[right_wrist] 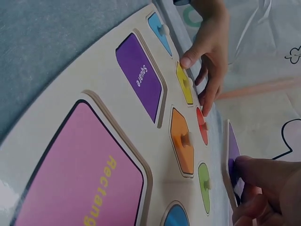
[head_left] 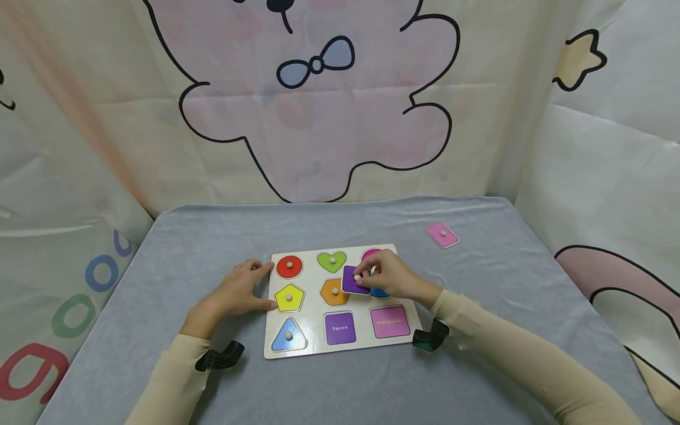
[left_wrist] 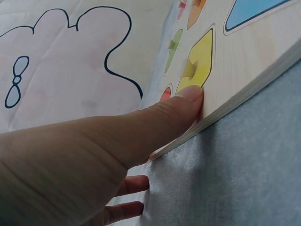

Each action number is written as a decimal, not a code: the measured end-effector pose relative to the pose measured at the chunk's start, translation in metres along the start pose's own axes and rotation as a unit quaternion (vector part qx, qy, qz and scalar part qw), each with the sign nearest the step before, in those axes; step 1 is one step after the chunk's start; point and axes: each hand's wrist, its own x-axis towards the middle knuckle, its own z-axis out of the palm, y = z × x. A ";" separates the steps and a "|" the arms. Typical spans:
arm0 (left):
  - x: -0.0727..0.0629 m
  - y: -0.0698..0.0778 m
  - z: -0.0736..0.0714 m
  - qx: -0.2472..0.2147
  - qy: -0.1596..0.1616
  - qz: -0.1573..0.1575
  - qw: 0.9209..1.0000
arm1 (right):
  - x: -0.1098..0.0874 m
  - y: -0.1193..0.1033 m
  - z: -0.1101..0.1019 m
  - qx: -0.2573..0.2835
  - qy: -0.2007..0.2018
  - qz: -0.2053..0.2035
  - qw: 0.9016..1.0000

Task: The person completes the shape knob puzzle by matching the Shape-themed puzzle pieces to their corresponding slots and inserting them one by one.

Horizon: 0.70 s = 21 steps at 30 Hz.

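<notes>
A pale wooden shape puzzle board (head_left: 315,323) lies on the cloth-covered table. My right hand (head_left: 397,276) pinches the knob of a purple square puzzle piece (head_left: 348,282), holding it above the board beside the orange hexagon (head_left: 330,291). At the board's left edge rests my left hand (head_left: 234,292), its thumb (left_wrist: 176,106) by the yellow pentagon (left_wrist: 202,61) and its other fingers spread along the side. Two recesses show bare: the purple one marked Square (right_wrist: 138,77) and the pink rectangle recess (head_left: 390,322). My right hand partly covers a blue piece (head_left: 379,293) and a magenta piece (head_left: 369,253).
A pink rectangle piece (head_left: 442,234) with a knob lies on the grey cloth (head_left: 212,230), beyond the board to the right. Seated in the board are a red circle (head_left: 283,267), a green heart (head_left: 325,262) and a blue triangle (head_left: 284,343). Printed curtains surround the table.
</notes>
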 end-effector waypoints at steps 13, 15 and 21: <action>0.000 0.001 -0.001 -0.001 -0.002 -0.008 1.000 | -0.005 0.000 0.017 -0.014 -0.018 0.000 1.000; 0.000 0.001 -0.001 0.000 -0.002 -0.006 1.000 | -0.007 -0.001 0.020 -0.009 -0.023 -0.004 1.000; -0.001 -0.001 -0.001 -0.004 0.000 0.002 1.000 | -0.014 -0.002 0.032 0.001 -0.046 -0.013 0.999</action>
